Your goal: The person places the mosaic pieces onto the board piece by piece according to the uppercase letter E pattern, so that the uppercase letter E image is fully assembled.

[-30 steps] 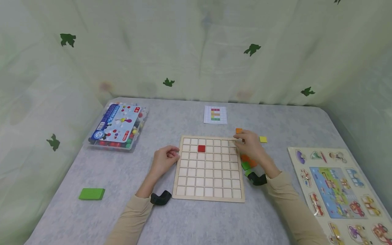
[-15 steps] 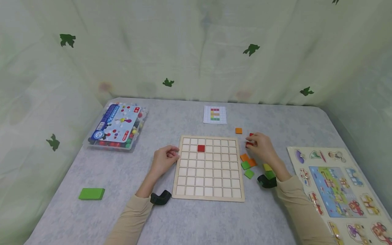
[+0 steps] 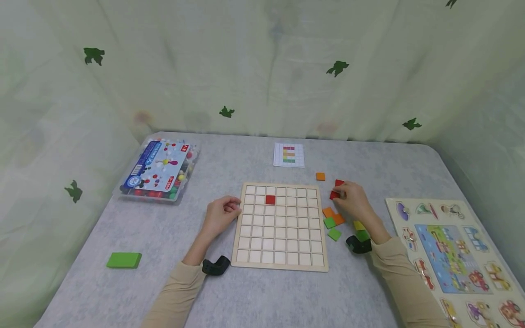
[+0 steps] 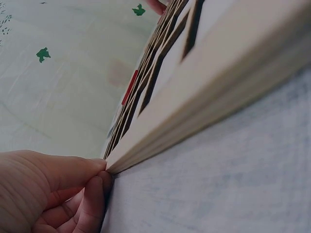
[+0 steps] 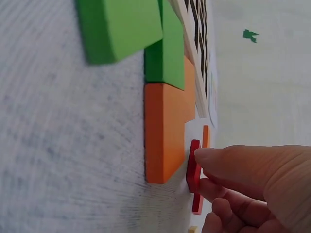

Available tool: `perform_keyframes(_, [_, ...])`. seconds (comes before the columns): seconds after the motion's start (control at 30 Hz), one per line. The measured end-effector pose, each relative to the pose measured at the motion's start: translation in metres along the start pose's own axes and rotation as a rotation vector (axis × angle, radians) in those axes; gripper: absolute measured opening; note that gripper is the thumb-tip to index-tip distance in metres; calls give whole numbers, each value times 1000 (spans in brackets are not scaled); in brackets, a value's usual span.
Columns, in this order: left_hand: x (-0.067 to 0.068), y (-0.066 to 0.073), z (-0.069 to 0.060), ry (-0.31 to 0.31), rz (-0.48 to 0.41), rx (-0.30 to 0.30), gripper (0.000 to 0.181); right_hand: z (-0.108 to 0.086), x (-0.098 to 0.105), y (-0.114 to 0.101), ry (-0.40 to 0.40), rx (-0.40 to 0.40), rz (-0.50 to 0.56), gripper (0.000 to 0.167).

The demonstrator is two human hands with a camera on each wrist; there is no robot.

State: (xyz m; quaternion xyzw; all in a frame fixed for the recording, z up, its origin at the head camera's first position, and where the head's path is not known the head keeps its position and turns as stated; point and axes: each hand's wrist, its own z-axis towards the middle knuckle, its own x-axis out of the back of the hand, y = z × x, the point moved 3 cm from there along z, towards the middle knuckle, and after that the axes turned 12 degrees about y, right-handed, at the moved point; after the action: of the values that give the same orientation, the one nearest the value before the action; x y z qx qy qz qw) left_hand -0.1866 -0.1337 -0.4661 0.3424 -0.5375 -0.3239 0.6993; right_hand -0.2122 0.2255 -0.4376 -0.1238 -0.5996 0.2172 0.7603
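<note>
A square wooden grid board lies flat on the table, with one red tile in an upper cell. At the board's left edge my left hand pinches the rim between thumb and index finger, clearest in the left wrist view. To the right of the board, my right hand holds a red square tile by thumb and fingertip, low over the table. Another red tile lies just beyond it. Orange tiles, green tiles and a yellow tile lie near that hand.
A single orange tile and a printed pattern card lie beyond the board. A clear box of molecule-model parts stands back left, a green block front left. At right lies a picture puzzle board.
My right hand has moved right from the board's upper right edge to the red tiles and now holds one. The left hand stays at the board's left edge.
</note>
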Motion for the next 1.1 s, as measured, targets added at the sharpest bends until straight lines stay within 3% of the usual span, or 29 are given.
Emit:
perform_keyframes(0.2, [-1,2,1,1,2,-4,18,3,-4,2,-24,-28,-38,27])
perform_keyframes(0.4, [-2,2,1,-2,-8,-2,18,6,-3,-7,-2,-1,-27,26])
perform_keyframes(0.97, [-1,0,0,14,12,-5,19,14,-25,-63,-82,161,122,27])
perform_keyframes(1.1, [0,-1,-1,24,-19,-18,19,16,-32,-75,-103,194,136,27])
